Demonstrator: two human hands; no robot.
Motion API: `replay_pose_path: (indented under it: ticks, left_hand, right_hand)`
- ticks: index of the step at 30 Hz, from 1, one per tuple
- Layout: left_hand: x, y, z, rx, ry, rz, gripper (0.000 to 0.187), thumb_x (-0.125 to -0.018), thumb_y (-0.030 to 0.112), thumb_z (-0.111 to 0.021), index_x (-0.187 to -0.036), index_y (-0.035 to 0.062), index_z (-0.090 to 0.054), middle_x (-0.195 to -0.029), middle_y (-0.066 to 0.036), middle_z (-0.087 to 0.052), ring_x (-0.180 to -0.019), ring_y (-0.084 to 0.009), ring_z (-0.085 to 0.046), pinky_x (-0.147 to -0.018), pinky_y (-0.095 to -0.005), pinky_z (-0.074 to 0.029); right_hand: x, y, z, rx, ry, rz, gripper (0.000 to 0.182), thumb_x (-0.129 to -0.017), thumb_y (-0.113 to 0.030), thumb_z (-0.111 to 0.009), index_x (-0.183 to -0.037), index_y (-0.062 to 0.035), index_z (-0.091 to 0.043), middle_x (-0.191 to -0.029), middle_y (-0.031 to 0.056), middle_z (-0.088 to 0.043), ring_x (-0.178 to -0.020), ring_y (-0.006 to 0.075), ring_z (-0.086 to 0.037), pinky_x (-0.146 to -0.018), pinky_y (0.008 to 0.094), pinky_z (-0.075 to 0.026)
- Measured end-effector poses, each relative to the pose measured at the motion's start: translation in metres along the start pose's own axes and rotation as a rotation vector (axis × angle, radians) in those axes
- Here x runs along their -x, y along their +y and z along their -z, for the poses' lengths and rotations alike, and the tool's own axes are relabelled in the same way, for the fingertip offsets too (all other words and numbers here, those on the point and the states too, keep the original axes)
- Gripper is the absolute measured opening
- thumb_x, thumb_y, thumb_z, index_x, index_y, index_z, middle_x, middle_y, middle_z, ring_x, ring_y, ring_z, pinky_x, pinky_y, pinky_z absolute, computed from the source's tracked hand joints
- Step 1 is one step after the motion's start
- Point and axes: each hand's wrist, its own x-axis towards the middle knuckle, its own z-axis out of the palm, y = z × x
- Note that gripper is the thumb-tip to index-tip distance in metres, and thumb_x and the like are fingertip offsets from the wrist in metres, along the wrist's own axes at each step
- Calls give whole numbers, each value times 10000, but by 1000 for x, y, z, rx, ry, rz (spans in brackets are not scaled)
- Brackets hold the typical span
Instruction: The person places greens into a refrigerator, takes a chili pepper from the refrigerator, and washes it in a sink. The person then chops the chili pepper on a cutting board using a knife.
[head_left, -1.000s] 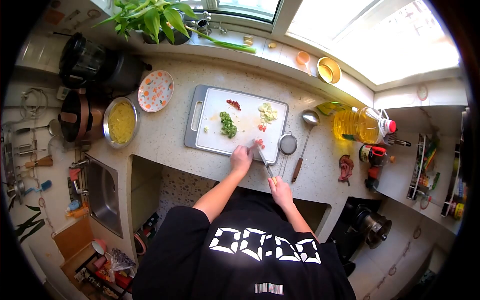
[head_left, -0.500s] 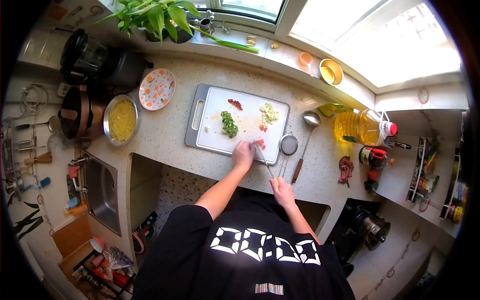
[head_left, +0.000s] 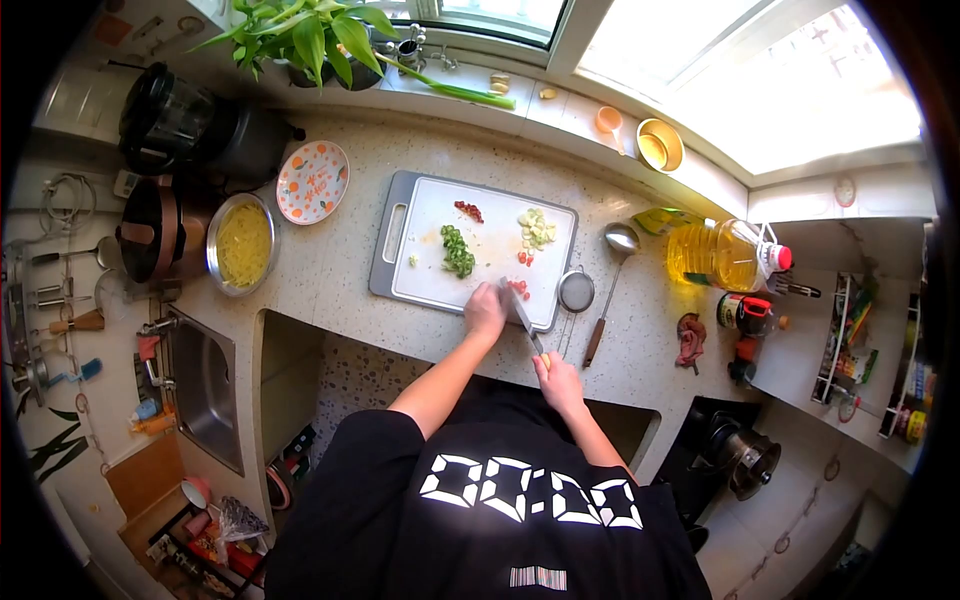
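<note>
My right hand [head_left: 558, 381] is closed around the handle of a kitchen knife [head_left: 525, 322], whose blade reaches over the near edge of the white cutting board [head_left: 440, 285]. Close against the blade's left side, my left hand [head_left: 486, 312] has its fingers bent together on the board; what they hold is hidden. Small chopped red pieces [head_left: 519, 289] lie just right of the blade tip. Farther up the board are chopped green pieces [head_left: 458, 252], a dark red chopped heap [head_left: 468, 211] and pale chopped pieces [head_left: 537, 230].
Right of the board lie a small strainer [head_left: 576, 291] and a ladle [head_left: 622, 240]. An oil bottle [head_left: 715, 254] stands beyond them. On the left are a patterned plate [head_left: 313, 182] and a metal bowl [head_left: 268, 240] of yellow shreds. The sink [head_left: 208, 390] is lower left.
My right hand has shifted slightly left with the knife, and the blade now shows broader and tilted. My left hand stays at nearly the same spot.
</note>
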Motion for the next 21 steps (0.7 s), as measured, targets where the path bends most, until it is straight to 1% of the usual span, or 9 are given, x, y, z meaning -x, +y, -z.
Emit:
replay_pose_path:
  ticks: [2, 6, 8, 11, 18, 21]
  left_hand:
    - [0, 0, 0, -15, -8, -2, 340, -942, 330, -653, -751, 49, -642, -845, -148, -625, -778, -391, -639, -699, -486, -526]
    - [3, -6, -4, -59, 10, -94, 305, -920, 302, -674, -748, 51, -653, -842, -138, -630, -772, -375, -647, -702, -476, -537]
    - [8, -14, -6, -81, -3, -138, 286, -904, 290, -687, -745, 55, -660, -837, -133, -632, -771, -367, -650, -705, -470, -541]
    - [9, -7, -5, -59, 0, -36, 258, -883, 277, -702, -742, 64, -665, -831, -127, -638, -770, -361, -652, -703, -468, -542]
    - [9, -3, 2, -17, 6, 9, 226, -861, 276, -720, -756, 82, -672, -840, -120, -651, -764, -354, -653, -690, -459, -536]
    - [8, -4, -2, -25, -10, 13, 203, -842, 259, -731, -762, 83, -669, -841, -122, -650, -771, -353, -653, -689, -458, -535]
  right_hand:
    - [0, -2, -1, -1, -3, -3, 538, -995, -578, -492, -1025, -49, -585, -880, 307, -676, -893, 511, -647, -760, 585, -505]
    - [1, -7, 3, -17, -8, -12, 538, -994, -577, -496, -1024, -46, -581, -879, 307, -675, -891, 511, -648, -757, 583, -506]
    - [0, -5, 2, -34, 3, 11, 508, -1002, -542, -509, -999, -37, -561, -845, 309, -663, -862, 517, -640, -729, 581, -499]
    - [-2, 0, -4, -35, 25, 38, 498, -1009, -525, -509, -984, -30, -548, -831, 309, -657, -848, 518, -636, -715, 577, -494]
    - [-1, 0, -2, -60, 28, 36, 495, -1013, -520, -505, -987, -28, -550, -836, 308, -655, -846, 518, -631, -716, 573, -484]
    - [-3, 5, -4, -72, 10, 19, 516, -1006, -563, -484, -1024, -53, -558, -864, 299, -671, -865, 513, -643, -732, 580, -496]
